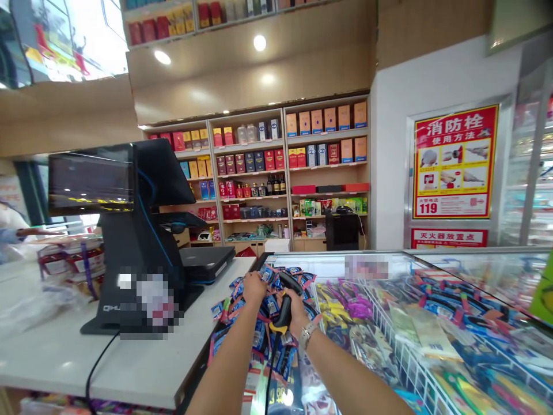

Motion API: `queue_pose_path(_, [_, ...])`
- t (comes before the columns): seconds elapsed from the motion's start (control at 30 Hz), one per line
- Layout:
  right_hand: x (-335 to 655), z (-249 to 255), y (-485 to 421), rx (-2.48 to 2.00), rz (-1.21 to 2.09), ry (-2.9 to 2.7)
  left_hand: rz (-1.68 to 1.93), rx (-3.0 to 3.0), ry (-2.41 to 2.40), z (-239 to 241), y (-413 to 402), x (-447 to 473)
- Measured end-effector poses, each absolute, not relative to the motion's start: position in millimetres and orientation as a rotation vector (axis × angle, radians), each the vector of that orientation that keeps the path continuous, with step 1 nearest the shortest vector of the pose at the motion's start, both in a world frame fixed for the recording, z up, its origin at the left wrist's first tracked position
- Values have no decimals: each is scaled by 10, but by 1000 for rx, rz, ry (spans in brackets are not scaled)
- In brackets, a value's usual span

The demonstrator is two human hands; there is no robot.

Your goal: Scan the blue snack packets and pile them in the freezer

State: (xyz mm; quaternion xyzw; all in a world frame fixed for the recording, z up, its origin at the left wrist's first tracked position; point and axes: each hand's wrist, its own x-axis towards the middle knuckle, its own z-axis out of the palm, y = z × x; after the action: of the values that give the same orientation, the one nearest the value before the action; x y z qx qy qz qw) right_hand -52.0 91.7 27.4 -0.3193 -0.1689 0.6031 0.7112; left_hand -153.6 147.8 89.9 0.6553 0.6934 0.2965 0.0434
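Note:
My right hand [298,314] is wrapped around the handle of a black and yellow barcode scanner [284,312], whose cable runs down toward me. The scanner's head points forward and left, over a pile of small blue packets [260,337] with pink-orange edges. At the far left of this pile, my left hand [254,286] has its fingers bent down onto a blue packet, close to the scanner's head. Its fingertips are partly hidden among the packets. The pile lies over the left end of a glass-topped display freezer.
A black checkout terminal [125,259] stands on the white counter [52,351] at left. Bagged jars [71,262] sit behind it. White wire baskets [400,351] in the freezer hold colourful packets. Shelves of boxed goods [250,164] line the back wall. Part of a person shows far left.

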Motion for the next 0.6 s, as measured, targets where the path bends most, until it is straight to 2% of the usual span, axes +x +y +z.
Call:
queue_pose_path(0.17, [-413, 403, 794, -621, 1407, -265, 1214, 1907, 1838, 925, 1419, -1467])
queue_pose_path(0.3, [-135, 508, 673, -549, 1383, -329, 1526, 1525, 1389, 853, 1303, -1083])
queue_pose_path(0.43, [298, 518, 523, -524, 1288, -334, 1517, 1150, 1036, 649, 1084, -455])
queue_pose_path(0.6, [976, 337, 291, -626, 1160, -285, 1359, 1236, 975, 394, 787, 176])
